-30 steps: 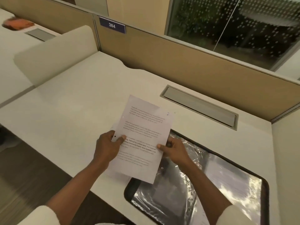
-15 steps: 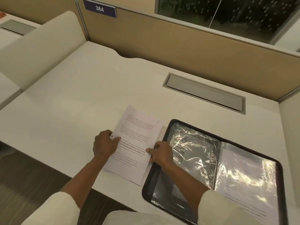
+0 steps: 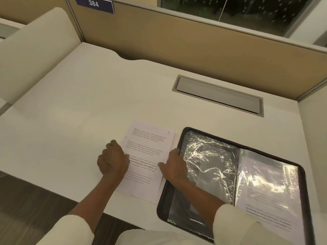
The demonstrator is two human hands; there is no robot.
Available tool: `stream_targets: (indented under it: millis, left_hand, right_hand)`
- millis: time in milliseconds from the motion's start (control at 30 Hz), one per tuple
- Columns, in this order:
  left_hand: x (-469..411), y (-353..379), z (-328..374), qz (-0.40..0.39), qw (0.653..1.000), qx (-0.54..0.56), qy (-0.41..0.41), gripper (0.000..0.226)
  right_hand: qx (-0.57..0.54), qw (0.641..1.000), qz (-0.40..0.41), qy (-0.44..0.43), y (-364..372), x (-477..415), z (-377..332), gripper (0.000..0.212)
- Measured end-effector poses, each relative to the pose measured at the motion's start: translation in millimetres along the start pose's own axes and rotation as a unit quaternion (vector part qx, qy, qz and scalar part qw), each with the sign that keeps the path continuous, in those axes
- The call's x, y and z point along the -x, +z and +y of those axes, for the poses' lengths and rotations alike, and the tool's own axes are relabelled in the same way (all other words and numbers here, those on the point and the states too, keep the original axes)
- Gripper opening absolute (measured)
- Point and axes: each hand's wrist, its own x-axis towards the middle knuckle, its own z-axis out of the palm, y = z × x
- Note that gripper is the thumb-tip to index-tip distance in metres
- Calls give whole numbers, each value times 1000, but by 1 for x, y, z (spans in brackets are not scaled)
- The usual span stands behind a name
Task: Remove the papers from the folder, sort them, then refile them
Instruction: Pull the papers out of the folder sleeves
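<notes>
Papers (image 3: 146, 149): held up in mid-air a second ago, now laid flat on tabletop (image 3: 88, 112), just left of open folder (image 3: 161, 207), right edge close beside its rim. Marked "2" at far right corner; with further sheet edges showing beneath, so seemingly a pile.

Left hand (image 3: 113, 160): curled at left edge, thumb on the print, apparently pinching.

Right hand (image 3: 172, 165): thumb on right margin, fingers over the edge toward the rim; pinching or merely pressing, cannot tell.

Left sleeve (image 3: 208, 165): looks emptied. Right sleeve (image 3: 269, 200): holds a printed page.

Removal only part done; probably time to let go and reach for that page.
</notes>
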Motion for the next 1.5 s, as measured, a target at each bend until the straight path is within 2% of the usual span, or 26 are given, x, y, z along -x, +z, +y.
stream_targets:
  millis: [100,200,333,433,533,633,833,900,1000,1067,1200,1333,1433,1500]
  left_hand:
    - [7,-2,10,22,997,-65,19,54]
    - [22,2,27,27,996,-49,73,48]
    - [57,10,66,-15,986,-36,163,41]
    - [94,13,106,-32,967,-34,249,37]
    - [131,17,143,-55,941,-5,334,32]
    - [162,21,175,-83,903,3,421,38]
    - [216,53,218,-118,807,-3,578,32]
    - [230,65,226,-126,798,2,589,43]
    - [245,73,235,-147,804,-6,576,64]
    - [251,75,240,-146,808,-10,571,70]
    - [261,78,244,-139,816,-30,560,74]
    - [269,82,251,-120,828,-46,545,76]
    - [274,86,258,-115,840,-64,527,75]
    - [277,89,262,-106,847,-63,516,72]
  right_hand:
    - [-28,999,23,-5,-7,13,8,68]
    - [-25,999,47,-3,-20,29,30,56]
    - [-38,995,96,4,-47,57,82,38]
    - [-33,988,153,9,-65,75,131,37]
    - [19,977,211,22,-80,92,180,43]
    - [78,962,261,31,-92,105,224,52]
    - [110,946,265,149,-111,121,283,83]
    - [108,945,258,168,-117,126,298,94]
    - [116,943,250,189,-126,131,319,105]
    - [123,939,254,197,-132,134,329,108]
    - [107,940,261,190,-153,135,343,101]
    - [-5,948,262,180,-172,133,354,85]
    - [-66,944,251,205,-185,127,356,85]
    - [-50,945,238,219,-190,123,359,88]
